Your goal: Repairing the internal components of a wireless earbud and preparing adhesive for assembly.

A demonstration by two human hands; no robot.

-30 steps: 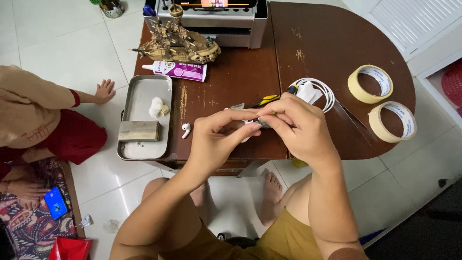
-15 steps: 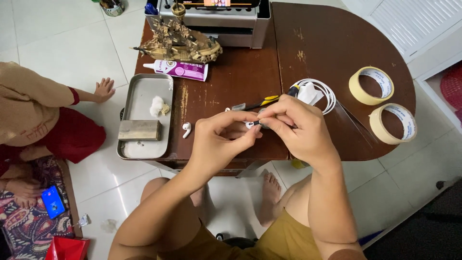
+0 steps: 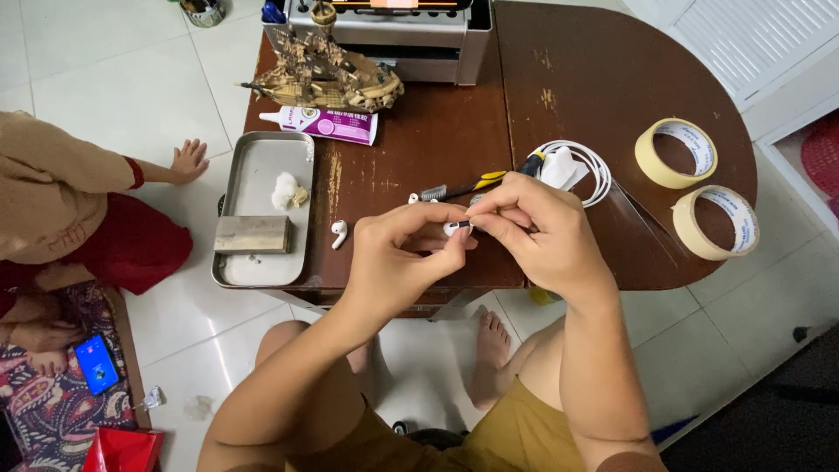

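Both hands meet over the near edge of the dark wooden table (image 3: 559,96). The left hand (image 3: 398,258) and the right hand (image 3: 537,236) pinch 1 small white piece (image 3: 456,228) between their fingertips; it has a dark end, and it is too small to tell more about it. Each hand is closed on it with thumb and forefinger, the other fingers curled in.

Just to the left of the left hand, a white earbud (image 3: 338,232) lies on the table. Just beyond the hands lies a yellow-and-black handled tool (image 3: 463,186) with a ridged metal tip, and to its right a coiled white cable (image 3: 581,166) with a white plug block.

Further left sits a metal tray (image 3: 262,166) holding a wooden block (image 3: 253,234) and a tuft of cotton (image 3: 284,190). At the far side of the table stand a model ship (image 3: 328,74), a white-and-purple glue tube (image 3: 323,124) and a grey metal box (image 3: 393,35). On the right are 2 rolls of masking tape (image 3: 675,153), well apart from the hands.

On the floor at the left, another person in a tan top and red skirt rests a hand (image 3: 188,160) on the tiles, with a phone (image 3: 94,364) lying on a patterned mat.
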